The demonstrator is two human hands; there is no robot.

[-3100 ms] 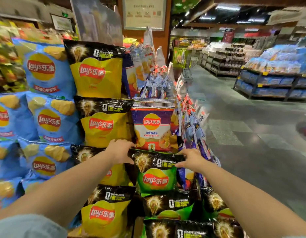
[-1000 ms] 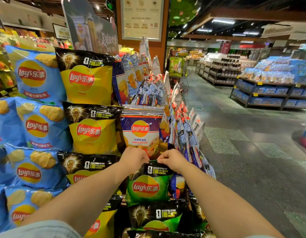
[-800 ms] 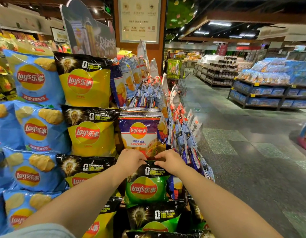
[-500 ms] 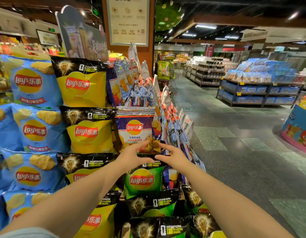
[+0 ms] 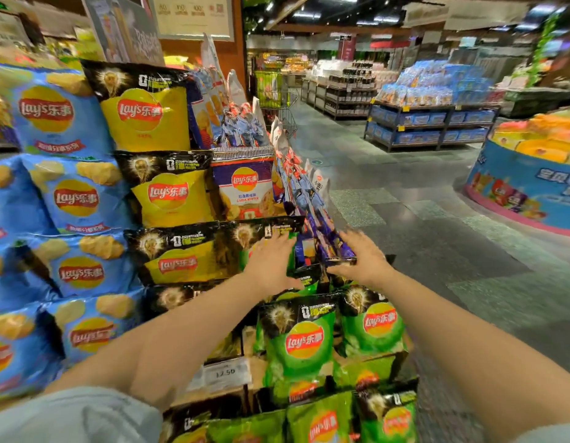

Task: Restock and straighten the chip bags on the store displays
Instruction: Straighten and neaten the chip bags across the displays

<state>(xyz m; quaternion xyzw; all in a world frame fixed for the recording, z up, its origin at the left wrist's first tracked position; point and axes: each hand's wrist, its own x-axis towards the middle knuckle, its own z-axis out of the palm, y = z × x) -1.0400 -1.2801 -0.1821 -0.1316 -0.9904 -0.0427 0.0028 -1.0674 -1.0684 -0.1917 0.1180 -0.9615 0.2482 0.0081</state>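
Note:
A tiered display holds Lay's chip bags: blue bags [image 5: 76, 199] on the left, yellow bags [image 5: 168, 193] in the middle, green bags [image 5: 303, 343] low at the front. My left hand [image 5: 271, 260] lies flat, fingers straight, on the green bag [image 5: 280, 233] in the third row, covering most of it. My right hand [image 5: 360, 257] is spread open against the lower end of the purple and blue bags [image 5: 322, 225] that line the display's right side. A purple garlic butter bag [image 5: 245, 183] stands just above my hands.
A price tag [image 5: 224, 374] reading 12.50 sits on the shelf edge below my left arm. The tiled aisle floor [image 5: 421, 225] runs to the right. A round blue promo stand [image 5: 526, 183] is at the right, dark shelving [image 5: 430, 126] with blue packs farther back.
Both hands let go of the green bag's top edge and opened; the right hand moved out to the side bags. The camera dropped and shifted, showing more green bags below.

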